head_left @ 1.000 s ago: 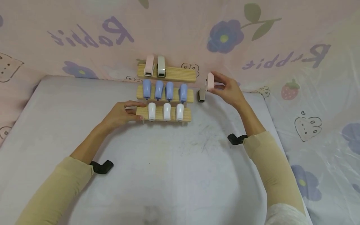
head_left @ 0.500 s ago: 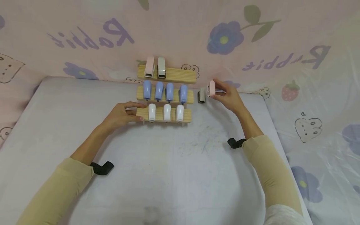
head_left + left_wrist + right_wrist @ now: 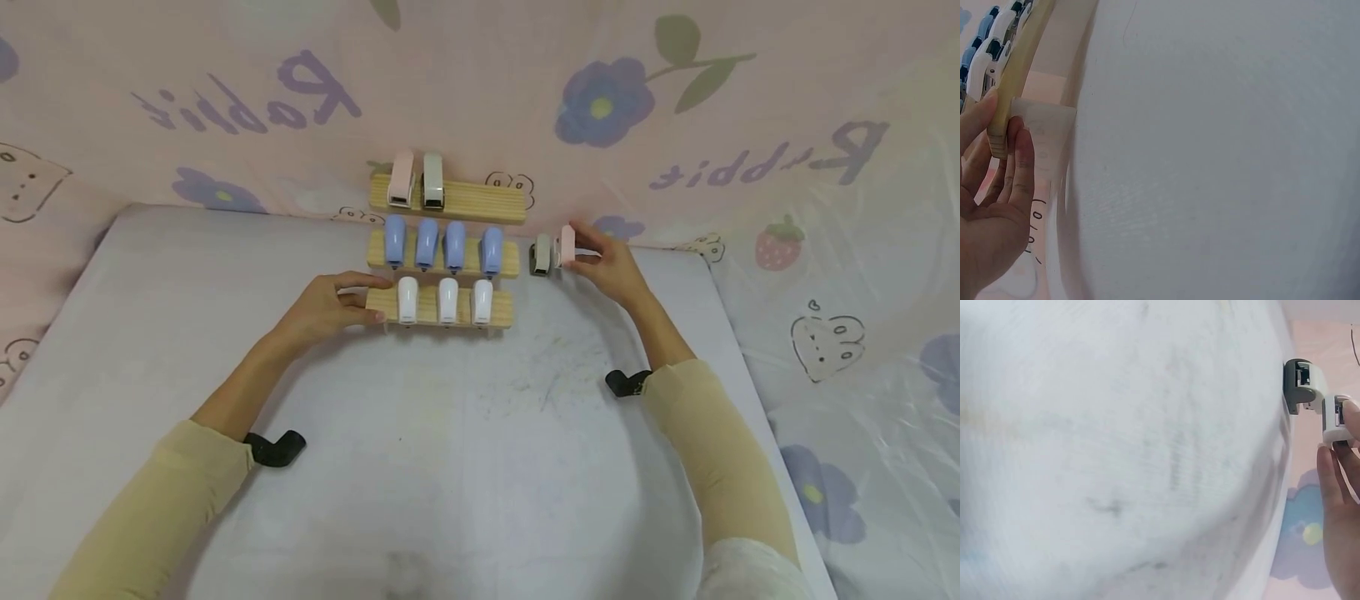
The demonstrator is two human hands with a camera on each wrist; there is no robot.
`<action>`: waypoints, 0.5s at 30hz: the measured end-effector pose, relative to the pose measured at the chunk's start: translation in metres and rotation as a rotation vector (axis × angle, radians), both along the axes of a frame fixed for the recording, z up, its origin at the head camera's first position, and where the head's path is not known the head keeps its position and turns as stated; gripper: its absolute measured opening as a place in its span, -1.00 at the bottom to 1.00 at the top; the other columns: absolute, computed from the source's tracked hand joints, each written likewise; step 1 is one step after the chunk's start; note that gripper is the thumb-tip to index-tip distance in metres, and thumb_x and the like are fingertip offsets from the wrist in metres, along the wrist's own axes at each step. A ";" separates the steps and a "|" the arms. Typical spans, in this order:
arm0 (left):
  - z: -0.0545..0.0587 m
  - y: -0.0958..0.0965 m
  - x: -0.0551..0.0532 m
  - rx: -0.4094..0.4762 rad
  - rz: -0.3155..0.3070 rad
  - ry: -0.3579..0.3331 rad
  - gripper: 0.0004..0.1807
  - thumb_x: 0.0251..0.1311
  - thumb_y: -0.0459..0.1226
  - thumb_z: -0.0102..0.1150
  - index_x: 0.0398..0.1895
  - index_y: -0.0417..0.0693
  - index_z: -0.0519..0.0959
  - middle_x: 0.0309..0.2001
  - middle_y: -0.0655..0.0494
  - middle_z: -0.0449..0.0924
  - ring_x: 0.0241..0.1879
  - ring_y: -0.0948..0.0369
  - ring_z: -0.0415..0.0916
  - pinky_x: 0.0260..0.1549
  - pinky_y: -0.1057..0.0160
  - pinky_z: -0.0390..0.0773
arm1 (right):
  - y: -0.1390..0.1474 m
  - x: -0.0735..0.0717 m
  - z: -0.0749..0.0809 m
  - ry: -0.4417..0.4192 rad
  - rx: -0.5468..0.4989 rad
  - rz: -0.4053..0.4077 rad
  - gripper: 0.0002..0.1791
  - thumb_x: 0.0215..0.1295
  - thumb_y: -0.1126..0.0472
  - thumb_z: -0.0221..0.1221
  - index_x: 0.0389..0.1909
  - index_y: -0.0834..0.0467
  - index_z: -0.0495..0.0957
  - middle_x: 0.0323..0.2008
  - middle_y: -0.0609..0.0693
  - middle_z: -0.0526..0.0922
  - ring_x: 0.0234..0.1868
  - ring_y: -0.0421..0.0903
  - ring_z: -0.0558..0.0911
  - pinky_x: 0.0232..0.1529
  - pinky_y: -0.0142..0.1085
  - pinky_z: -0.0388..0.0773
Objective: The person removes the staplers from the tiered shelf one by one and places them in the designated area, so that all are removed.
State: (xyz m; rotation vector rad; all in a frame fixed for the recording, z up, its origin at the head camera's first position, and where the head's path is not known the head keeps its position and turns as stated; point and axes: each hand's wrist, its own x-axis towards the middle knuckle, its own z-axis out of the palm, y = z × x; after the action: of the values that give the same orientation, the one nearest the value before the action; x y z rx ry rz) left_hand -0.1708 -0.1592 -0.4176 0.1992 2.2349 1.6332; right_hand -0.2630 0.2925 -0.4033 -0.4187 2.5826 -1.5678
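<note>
In the head view my left hand grips the left end of the front wooden shelf. The left wrist view shows the thumb on the upper face of that board and fingers beneath. Several white staplers stand in a row on it. At the right, my right hand pinches a small pink stapler between thumb and fingers. Just left of this one stands a grey-green stapler; the right wrist view shows the held stapler close beside the dark-based stapler.
Several blue staplers line the middle shelf. The back shelf bears a pink stapler and a grey-green stapler at its left. A pale cloth-covered table stretches in front; patterned cloth hangs behind.
My right hand has come down and toward me with the pink stapler, to beside the grey-green stapler on the right. My left hand stays on the front shelf.
</note>
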 end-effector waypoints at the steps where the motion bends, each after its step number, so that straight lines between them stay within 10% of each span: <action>1: 0.000 0.000 0.001 0.000 0.001 -0.001 -0.41 0.09 -0.21 0.49 0.24 -0.02 0.57 0.31 0.01 0.44 0.06 0.06 0.60 -0.13 0.29 0.59 | 0.000 -0.001 -0.002 0.001 -0.004 0.003 -0.21 0.19 0.54 0.29 0.46 0.24 0.26 0.28 0.34 0.43 0.24 0.25 0.48 0.17 -0.16 0.50; 15: 0.001 0.000 0.000 -0.024 0.000 0.002 -0.42 0.09 -0.19 0.49 0.23 0.03 0.58 0.36 0.06 0.39 0.12 0.04 0.56 -0.10 0.26 0.58 | -0.001 -0.007 -0.014 -0.036 0.113 -0.036 -0.19 0.21 0.44 0.33 0.48 0.19 0.24 0.28 0.33 0.44 0.26 0.22 0.49 0.10 -0.28 0.53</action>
State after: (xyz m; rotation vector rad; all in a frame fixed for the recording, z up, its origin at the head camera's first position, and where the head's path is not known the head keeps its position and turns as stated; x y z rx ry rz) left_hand -0.1712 -0.1593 -0.4166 0.1945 2.2549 1.6057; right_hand -0.2705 0.2916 -0.4176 -0.3325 2.6487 -1.4175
